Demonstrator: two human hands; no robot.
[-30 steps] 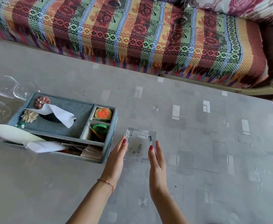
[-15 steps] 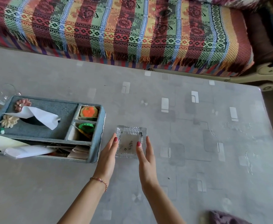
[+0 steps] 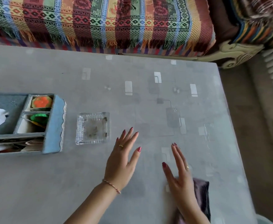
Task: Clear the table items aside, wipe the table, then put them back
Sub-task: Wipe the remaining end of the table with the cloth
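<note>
Over the table (image 3: 148, 110), hovering with fingers straight and holding nothing: left hand (image 3: 122, 160) and right hand (image 3: 179, 172). Sitting beside the organizer (image 3: 54, 123): ashtray (image 3: 92, 128). Lying under the right wrist: cloth (image 3: 203, 194).

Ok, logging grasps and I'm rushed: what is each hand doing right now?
Left hand: open, fingers straight, holding nothing, beside the glass ashtray.
Right hand: open, holding nothing, above the purple cloth.

Single head view, looking steeply down across table (image 3: 148, 110) toward sofa (image 3: 100, 21); close, arm's reach.
</note>
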